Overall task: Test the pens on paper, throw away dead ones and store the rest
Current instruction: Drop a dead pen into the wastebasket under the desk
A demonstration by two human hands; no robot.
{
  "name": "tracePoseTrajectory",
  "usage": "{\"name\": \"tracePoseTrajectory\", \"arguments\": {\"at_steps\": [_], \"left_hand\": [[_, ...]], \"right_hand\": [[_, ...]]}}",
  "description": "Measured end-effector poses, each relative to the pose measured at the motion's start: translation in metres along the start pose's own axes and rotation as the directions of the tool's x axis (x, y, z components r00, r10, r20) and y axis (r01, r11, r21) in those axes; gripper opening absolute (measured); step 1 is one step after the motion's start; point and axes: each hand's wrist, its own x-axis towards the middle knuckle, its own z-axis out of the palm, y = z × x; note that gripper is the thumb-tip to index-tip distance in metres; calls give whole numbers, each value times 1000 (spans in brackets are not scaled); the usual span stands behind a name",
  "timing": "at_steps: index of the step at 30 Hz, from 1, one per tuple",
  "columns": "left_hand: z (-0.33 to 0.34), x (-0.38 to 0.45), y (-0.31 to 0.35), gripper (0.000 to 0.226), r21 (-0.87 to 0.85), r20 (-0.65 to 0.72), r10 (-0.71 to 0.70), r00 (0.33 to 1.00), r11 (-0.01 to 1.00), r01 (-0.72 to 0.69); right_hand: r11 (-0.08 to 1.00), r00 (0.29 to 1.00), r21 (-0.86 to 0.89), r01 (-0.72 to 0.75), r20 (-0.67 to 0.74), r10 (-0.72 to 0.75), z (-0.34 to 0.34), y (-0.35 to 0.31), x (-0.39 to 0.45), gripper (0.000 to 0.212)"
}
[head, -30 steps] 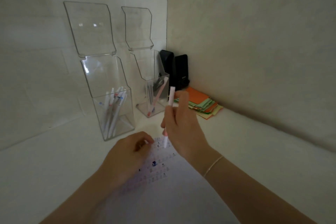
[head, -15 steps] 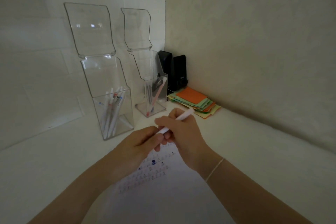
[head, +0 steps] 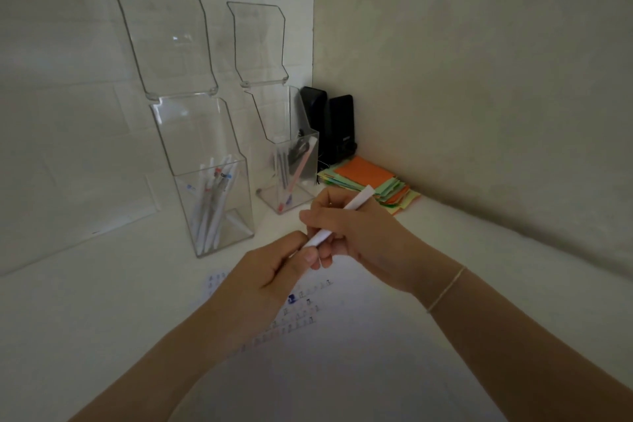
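A white pen (head: 346, 212) is held slanted above the white paper (head: 342, 336), its upper end pointing right toward the notes. My right hand (head: 359, 233) grips its barrel. My left hand (head: 270, 274) pinches its lower end, and that tip is hidden by the fingers. Small blue and grey marks show on the paper under my hands. On the left stands a clear box (head: 212, 181) with its lid up, holding several white pens (head: 214, 205). A second clear box (head: 291, 161), lid also up, holds a pink pen and a few darker ones.
Two black speakers (head: 337, 128) stand in the corner behind the second box. A stack of orange and green paper notes (head: 370, 181) lies by the right wall. Walls close the white surface at the back and the right.
The pen stood upright in my right hand with its tip at the paper; it is lifted and tilted now. My left hand rose from the paper and took hold of the pen's lower end.
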Motion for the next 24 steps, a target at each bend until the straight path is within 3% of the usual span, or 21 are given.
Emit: {"name": "tracePoseTrajectory", "arguments": {"at_steps": [6,8,11,13,15,18,24], "left_hand": [[1,-2,0,32,111,56,9,998,994,-15],[-2,-2,-5,33,89,73,-74,995,994,67],[-9,0,-19,36,-20,57,-231,971,972,233],[-16,3,-31,27,-73,14,-291,957,954,291],[-21,3,-42,22,32,-22,-311,950,950,311],[-20,0,-50,19,219,-8,-294,956,932,289],[-11,-7,-54,17,403,50,-283,958,883,240]], "right_hand": [[998,997,-26,-61,38,62,-2,3,-9,16],[995,995,-7,-96,-25,96,-2,3,-12,20],[961,964,236,-142,-186,188,-12,2,-14,30],[906,945,378,-189,-180,272,-18,4,-16,32],[867,931,433,-246,-143,336,-21,10,-18,26],[880,915,373,-293,-158,371,-20,21,-19,13],[916,904,245,-317,-216,370,-9,41,-18,36]]}}
